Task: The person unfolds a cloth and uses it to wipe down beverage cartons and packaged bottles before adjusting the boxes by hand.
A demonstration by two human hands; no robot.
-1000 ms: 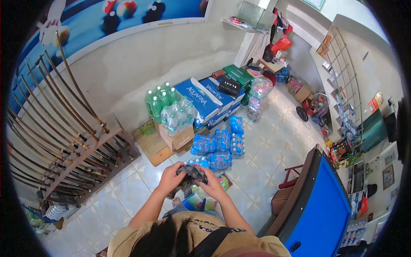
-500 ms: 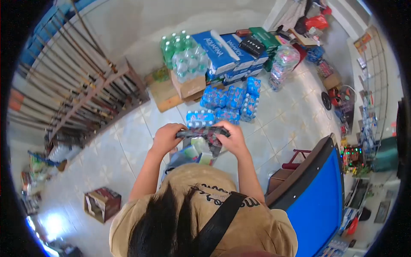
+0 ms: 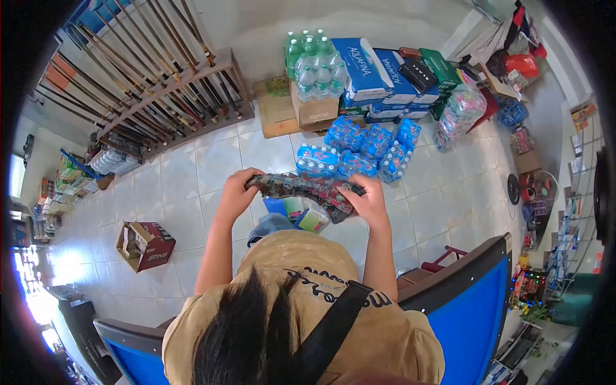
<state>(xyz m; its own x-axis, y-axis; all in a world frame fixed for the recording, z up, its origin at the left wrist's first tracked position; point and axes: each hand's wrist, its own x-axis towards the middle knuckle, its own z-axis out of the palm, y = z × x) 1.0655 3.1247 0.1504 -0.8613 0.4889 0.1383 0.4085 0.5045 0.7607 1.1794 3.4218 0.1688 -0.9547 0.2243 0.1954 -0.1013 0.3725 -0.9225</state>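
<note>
My left hand grips one end of a dark, crumpled sheet of plastic wrap with red patches. At its other end, my right hand pinches the wrap, and a loose part hangs down beside those fingers. The wrap is stretched between both hands in front of my body. Below it, partly hidden by my shirt, a green and white packet and a blue one show. Just beyond my hands, several blue shrink-wrapped bottle packs sit on the tiled floor.
Green bottles stand on a carton beside stacked blue Aquafina boxes. A cue rack lines the left wall. An open box lies on the floor at left. Blue pool tables flank me at right and lower left.
My hands have moved apart, stretching the wrap wider between them. The view has shifted, bringing a second pool table into sight at lower left.
</note>
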